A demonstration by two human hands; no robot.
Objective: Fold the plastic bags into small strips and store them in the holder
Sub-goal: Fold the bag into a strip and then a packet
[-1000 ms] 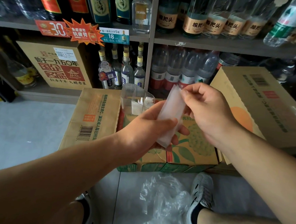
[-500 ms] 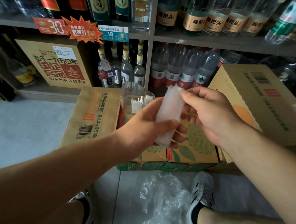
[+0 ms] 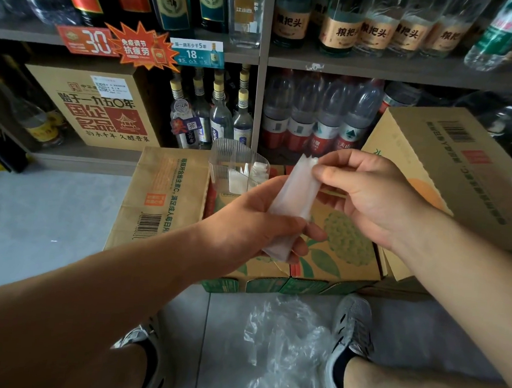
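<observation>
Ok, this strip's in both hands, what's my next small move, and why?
Probably slide the strip into the holder. It looks folded narrow, the left hand grips its lower end, the right hand pinches its top, and the holder just behind holds similar strips.

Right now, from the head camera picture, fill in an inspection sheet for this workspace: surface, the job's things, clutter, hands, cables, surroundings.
Surface: cardboard box tops on a tiled floor serve as the bench.
Job's things: folded strip held up between both hands; clear holder stands on the boxes behind it, with folded strips inside; loose bags lie crumpled on the floor between the shoes.
Clutter: a larger carton sits tilted at the right.
Hands: left hand grips the strip's lower half; right hand pinches its top end.
Cables: nothing seen.
Surroundings: shelves stocked with bottles, price tags on the edge.
</observation>
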